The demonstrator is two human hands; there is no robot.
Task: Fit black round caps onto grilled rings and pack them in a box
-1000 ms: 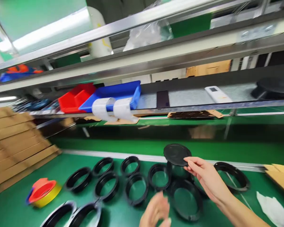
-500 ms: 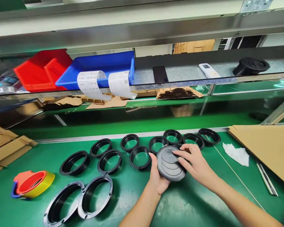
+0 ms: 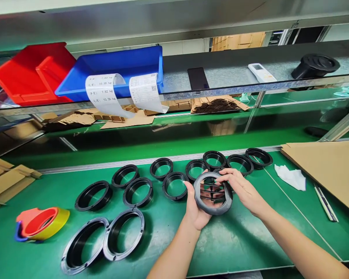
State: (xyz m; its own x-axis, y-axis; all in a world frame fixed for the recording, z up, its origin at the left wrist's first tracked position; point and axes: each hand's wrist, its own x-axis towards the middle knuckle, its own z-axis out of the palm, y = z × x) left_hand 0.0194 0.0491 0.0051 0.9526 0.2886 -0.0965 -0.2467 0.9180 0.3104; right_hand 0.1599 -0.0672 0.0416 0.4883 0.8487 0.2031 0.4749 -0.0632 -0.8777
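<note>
Hands on vent below blue bin

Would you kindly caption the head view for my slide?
Left hand holds a slatted vent, right hand at its edge, near black rings on a bench.

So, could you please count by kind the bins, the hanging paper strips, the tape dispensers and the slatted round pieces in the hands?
Bins: 2
Hanging paper strips: 2
Tape dispenser: 1
Slatted round piece, held: 1
Total: 6
</note>
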